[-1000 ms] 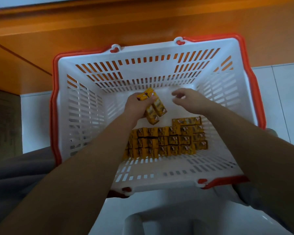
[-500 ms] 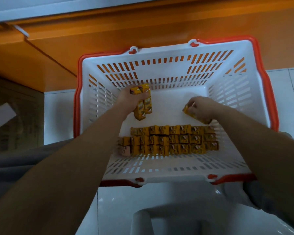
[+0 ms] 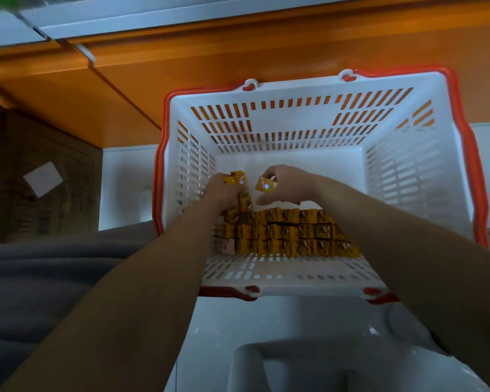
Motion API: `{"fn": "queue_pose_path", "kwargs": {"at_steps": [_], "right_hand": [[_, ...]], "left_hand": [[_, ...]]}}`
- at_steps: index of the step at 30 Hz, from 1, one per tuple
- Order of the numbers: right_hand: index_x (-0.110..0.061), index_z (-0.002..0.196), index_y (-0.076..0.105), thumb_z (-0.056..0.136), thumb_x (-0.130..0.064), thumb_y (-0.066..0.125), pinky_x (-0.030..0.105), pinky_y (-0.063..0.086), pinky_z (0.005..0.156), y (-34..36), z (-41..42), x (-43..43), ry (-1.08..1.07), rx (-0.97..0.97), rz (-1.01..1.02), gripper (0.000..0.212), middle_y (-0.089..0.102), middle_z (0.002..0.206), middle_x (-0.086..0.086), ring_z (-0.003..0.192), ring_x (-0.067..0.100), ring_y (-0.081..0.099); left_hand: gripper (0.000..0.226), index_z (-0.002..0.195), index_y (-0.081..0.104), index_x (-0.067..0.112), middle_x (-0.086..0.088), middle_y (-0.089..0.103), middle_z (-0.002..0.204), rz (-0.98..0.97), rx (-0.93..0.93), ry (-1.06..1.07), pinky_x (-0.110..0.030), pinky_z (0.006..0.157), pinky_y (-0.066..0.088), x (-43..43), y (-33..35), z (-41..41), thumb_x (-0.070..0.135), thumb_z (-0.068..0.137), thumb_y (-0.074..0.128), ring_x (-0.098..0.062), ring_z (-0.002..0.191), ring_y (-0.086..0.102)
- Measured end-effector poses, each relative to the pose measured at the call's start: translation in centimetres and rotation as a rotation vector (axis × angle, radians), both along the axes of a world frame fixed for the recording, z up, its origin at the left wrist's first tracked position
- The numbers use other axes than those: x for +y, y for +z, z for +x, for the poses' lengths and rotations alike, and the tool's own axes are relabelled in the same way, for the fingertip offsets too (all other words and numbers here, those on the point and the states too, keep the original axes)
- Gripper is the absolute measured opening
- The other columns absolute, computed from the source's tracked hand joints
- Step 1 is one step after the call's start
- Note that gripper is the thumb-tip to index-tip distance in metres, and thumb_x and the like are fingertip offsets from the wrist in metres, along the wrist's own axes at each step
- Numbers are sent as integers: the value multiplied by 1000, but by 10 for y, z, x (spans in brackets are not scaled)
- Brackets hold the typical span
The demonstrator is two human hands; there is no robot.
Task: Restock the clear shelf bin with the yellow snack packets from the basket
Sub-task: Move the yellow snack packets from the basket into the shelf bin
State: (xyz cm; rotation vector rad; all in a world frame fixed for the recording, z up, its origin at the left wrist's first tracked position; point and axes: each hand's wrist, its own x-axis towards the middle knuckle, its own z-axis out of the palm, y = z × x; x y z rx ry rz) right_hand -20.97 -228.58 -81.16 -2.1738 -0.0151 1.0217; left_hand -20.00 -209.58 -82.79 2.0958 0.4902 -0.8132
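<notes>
Since half a second ago the right hand has crossed leftward with its packet and now sits just beside the left hand. One white basket with a red rim surrounds both hands. Beneath the wrists, nearer the person, three rows of yellow snack packets lie on the basket floor; the count per row is unclear. Left hand grips a bunch of packets, at least two. Right hand pinches one single packet between thumb and fingers, close to that bunch.

Cardboard box (perhaps labelled), white stool
</notes>
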Motion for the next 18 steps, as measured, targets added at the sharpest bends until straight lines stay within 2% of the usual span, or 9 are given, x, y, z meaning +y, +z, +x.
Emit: {"fn": "queue_pose_path", "kwargs": {"at_steps": [3,4,6,7,9,11,13,16,18], "right_hand": [[-16,135,50,74,-54,80,30,41,79,-13,-3,16,131,-17,-86,78,52,132,5,99,16,48],[-16,134,50,72,-56,80,31,39,80,-16,-5,19,145,-17,-99,80,53,132,5,101,17,46],[-17,132,50,68,-58,82,31,37,78,-21,-9,26,167,-43,-131,82,56,128,4,101,19,49],[-17,131,50,68,-58,82,30,37,76,-23,-11,28,188,-69,-147,82,58,126,5,102,20,51],[-17,131,50,67,-58,82,31,38,75,-25,-12,32,229,-110,-176,83,59,125,7,107,24,55],[-15,132,50,68,-57,82,31,40,76,-26,-11,34,249,-122,-199,83,59,125,7,108,25,56],[-14,131,50,69,-54,83,31,41,74,-25,-9,34,229,-116,-201,81,58,124,8,100,23,54],[-15,122,57,67,-45,87,25,37,60,-22,-8,30,98,-116,-135,69,60,116,6,87,17,49],[-16,118,58,67,-41,87,26,37,61,-19,-8,27,47,-128,-106,64,61,114,6,87,17,49]], "left_hand": [[36,117,62,-2,-12,62,100,-36,38,30,-29,60,44,3,-11,-5,19,90,74,-27,92,60],[43,122,61,1,-11,65,108,-59,57,50,-31,64,50,3,-14,-7,21,88,77,-28,98,63],[50,130,60,4,-12,67,123,-103,110,87,-43,84,59,5,-22,-11,27,88,78,-29,109,66],[53,133,60,5,-14,66,128,-108,132,88,-47,94,57,5,-23,-13,29,89,77,-31,113,65],[60,141,54,6,-16,62,136,-101,156,73,-51,102,53,7,-26,-14,32,91,74,-34,120,62],[59,143,52,7,-16,61,137,-116,141,68,-52,102,53,7,-28,-13,30,93,73,-35,121,61],[53,140,54,9,-14,63,133,-125,102,64,-51,99,54,6,-26,-12,26,93,73,-33,117,63],[52,138,55,11,-12,65,130,-141,74,83,-51,98,56,2,-21,-8,25,92,75,-31,114,65],[55,138,54,11,-11,64,130,-158,71,87,-51,98,56,1,-14,-4,28,91,76,-31,115,65]]}}
